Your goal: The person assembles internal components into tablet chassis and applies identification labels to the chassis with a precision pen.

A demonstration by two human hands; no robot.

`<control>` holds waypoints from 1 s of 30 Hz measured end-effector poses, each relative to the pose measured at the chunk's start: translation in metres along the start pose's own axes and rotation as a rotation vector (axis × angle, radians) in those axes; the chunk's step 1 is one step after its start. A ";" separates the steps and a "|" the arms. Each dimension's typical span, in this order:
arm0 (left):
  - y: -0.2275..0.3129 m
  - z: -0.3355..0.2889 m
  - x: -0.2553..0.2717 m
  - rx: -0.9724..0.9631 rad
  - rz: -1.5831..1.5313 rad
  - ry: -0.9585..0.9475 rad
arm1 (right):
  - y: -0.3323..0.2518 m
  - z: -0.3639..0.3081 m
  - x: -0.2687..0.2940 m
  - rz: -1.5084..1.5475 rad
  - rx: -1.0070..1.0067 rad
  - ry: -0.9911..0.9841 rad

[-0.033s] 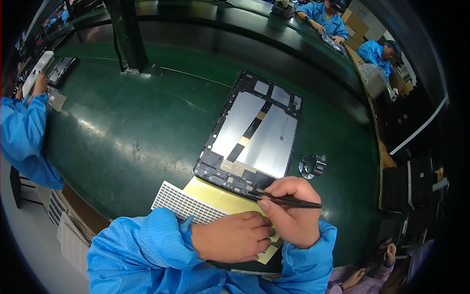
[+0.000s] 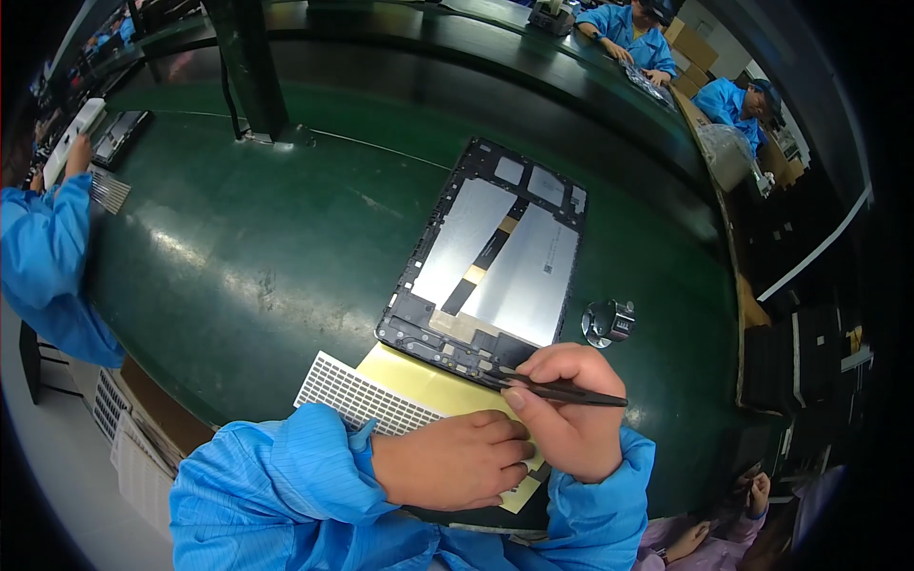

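Note:
My right hand (image 2: 571, 404) pinches black tweezers (image 2: 576, 391) between thumb and fingers. Their tips touch the near edge of an opened tablet (image 2: 524, 276), around its lower right corner; what lies under the tips is too small to tell. The tablet lies at a slant, showing a silver back plate, a black frame and a dark flex cable (image 2: 488, 252) with gold tape. My left hand (image 2: 457, 459) rests palm down, fingers extended and slightly bent, on a yellow sheet (image 2: 419, 373). Beside its wrist lies a white sheet with a grid of small grey pieces (image 2: 367, 398).
A small silver tally counter (image 2: 609, 323) stands right of the tablet on the green table (image 2: 267, 228). A dark post (image 2: 249, 76) rises at the far side. At left a co-worker's blue sleeve (image 2: 48, 233) reaches over the table. Other people sit at the far right and lower right.

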State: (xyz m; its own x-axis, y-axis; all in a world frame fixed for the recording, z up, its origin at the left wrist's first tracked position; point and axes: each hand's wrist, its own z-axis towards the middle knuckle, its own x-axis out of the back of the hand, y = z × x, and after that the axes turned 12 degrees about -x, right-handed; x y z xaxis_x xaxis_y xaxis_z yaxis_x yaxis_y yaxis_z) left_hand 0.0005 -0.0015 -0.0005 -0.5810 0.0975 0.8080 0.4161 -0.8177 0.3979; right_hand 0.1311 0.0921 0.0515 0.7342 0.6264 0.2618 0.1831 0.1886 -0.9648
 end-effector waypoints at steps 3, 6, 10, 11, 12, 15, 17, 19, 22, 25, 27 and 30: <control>0.000 0.000 0.000 -0.001 0.000 -0.006 | 0.001 0.000 -0.001 0.028 -0.020 0.012; 0.000 -0.001 0.001 0.001 0.006 -0.031 | 0.003 0.001 -0.002 0.029 -0.006 -0.002; -0.001 -0.001 0.000 -0.002 0.000 -0.015 | 0.002 -0.001 -0.003 -0.009 0.007 0.010; -0.001 -0.001 0.000 -0.001 -0.004 -0.022 | 0.004 -0.001 -0.002 -0.047 0.041 0.014; -0.001 -0.001 0.000 -0.001 -0.008 -0.028 | 0.004 -0.001 -0.002 -0.085 0.075 0.017; -0.001 -0.001 0.000 -0.008 -0.009 -0.017 | 0.003 -0.001 -0.004 -0.133 0.117 0.043; -0.002 -0.002 -0.002 -0.009 -0.009 -0.003 | 0.003 -0.001 -0.007 -0.082 0.096 0.060; -0.002 -0.003 -0.003 -0.012 -0.009 0.012 | 0.000 -0.002 -0.008 -0.034 0.074 0.078; -0.002 -0.003 -0.004 -0.011 -0.005 0.018 | -0.005 -0.002 -0.009 0.010 -0.010 0.073; -0.001 -0.003 -0.003 -0.010 -0.001 0.023 | -0.007 -0.001 -0.007 -0.053 0.019 0.060; -0.001 -0.004 -0.003 -0.015 -0.007 0.018 | -0.007 -0.001 -0.007 -0.126 0.052 0.061; -0.001 -0.004 -0.005 -0.019 -0.003 0.041 | -0.008 -0.001 -0.007 -0.203 0.108 0.064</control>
State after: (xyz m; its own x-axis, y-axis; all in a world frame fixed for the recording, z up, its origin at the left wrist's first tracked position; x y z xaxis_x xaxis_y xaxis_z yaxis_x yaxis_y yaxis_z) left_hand -0.0001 -0.0034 -0.0073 -0.6105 0.0771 0.7883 0.4010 -0.8282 0.3915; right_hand 0.1251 0.0849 0.0574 0.7300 0.5188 0.4449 0.2629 0.3876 -0.8835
